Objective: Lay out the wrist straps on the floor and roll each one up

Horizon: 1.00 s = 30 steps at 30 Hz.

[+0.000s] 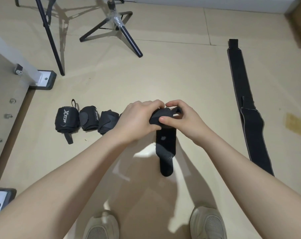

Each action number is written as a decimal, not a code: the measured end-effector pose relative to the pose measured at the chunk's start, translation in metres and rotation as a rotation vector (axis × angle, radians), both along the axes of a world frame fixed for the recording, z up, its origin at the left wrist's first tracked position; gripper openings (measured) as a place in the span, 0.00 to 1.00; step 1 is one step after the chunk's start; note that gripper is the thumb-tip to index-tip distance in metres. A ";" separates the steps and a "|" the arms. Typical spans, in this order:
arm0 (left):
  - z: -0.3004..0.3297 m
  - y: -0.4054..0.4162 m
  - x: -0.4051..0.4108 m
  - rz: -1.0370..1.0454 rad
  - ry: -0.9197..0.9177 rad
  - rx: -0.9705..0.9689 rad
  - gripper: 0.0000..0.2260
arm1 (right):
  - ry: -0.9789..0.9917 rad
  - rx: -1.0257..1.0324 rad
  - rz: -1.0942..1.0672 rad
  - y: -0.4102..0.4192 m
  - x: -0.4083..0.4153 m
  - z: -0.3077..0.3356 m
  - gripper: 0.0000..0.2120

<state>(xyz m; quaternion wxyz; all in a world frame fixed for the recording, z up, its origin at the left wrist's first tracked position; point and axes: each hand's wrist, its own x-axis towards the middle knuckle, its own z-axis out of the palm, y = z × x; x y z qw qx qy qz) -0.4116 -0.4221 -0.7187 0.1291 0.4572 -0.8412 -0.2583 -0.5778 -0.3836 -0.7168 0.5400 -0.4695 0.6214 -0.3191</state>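
Both hands grip one black wrist strap point(165, 135) above the floor point(189, 75): left hand point(139, 118) and right hand point(182, 118) curl around its rolled top, tail hanging. Three rolled straps point(87, 120) sit left; a flat strap point(244, 104) lies right.

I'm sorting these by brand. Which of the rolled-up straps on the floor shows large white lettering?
The leftmost rolled strap, farthest from the left hand. Big white letters run across its face; the roll beside it shows only a small label.
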 end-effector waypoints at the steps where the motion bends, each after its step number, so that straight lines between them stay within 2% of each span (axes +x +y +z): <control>1: 0.002 0.000 0.000 0.004 0.006 -0.009 0.22 | -0.014 -0.008 -0.004 -0.002 0.001 0.000 0.17; 5: 0.010 0.003 0.007 0.023 0.068 0.038 0.24 | -0.095 0.050 0.035 -0.007 0.002 0.005 0.07; 7: 0.017 0.004 0.013 0.160 0.232 0.144 0.26 | -0.310 0.160 -0.033 -0.008 0.002 0.007 0.09; 9: 0.022 0.004 0.020 0.351 0.424 0.360 0.25 | -0.531 0.235 -0.110 -0.007 0.001 0.007 0.19; 10: 0.021 0.004 0.023 0.421 0.511 0.529 0.23 | -0.596 0.261 -0.132 -0.006 0.000 0.008 0.29; 12: 0.017 0.005 0.029 0.474 0.615 0.865 0.21 | -0.686 0.285 -0.151 -0.005 -0.002 0.005 0.42; 14: 0.012 0.008 0.033 0.455 0.689 1.030 0.20 | -0.726 0.291 -0.154 -0.004 -0.003 0.004 0.46; 15: 0.010 0.010 0.035 0.443 0.736 1.071 0.18 | -0.718 0.292 -0.151 -0.004 -0.003 0.005 0.43; 19: 0.007 0.013 0.041 0.400 0.823 1.178 0.14 | -0.566 0.205 -0.141 -0.003 0.001 0.007 0.10; 21: 0.007 0.012 0.044 0.365 0.865 1.227 0.12 | -0.500 0.136 -0.120 -0.003 0.002 0.006 0.11; 25: 0.006 0.008 0.048 0.362 0.837 1.238 0.20 | -0.319 0.012 -0.015 -0.001 0.008 0.002 0.14; 30: -0.006 0.005 0.047 0.477 0.862 1.203 0.14 | -0.345 0.014 0.018 0.002 0.014 -0.003 0.19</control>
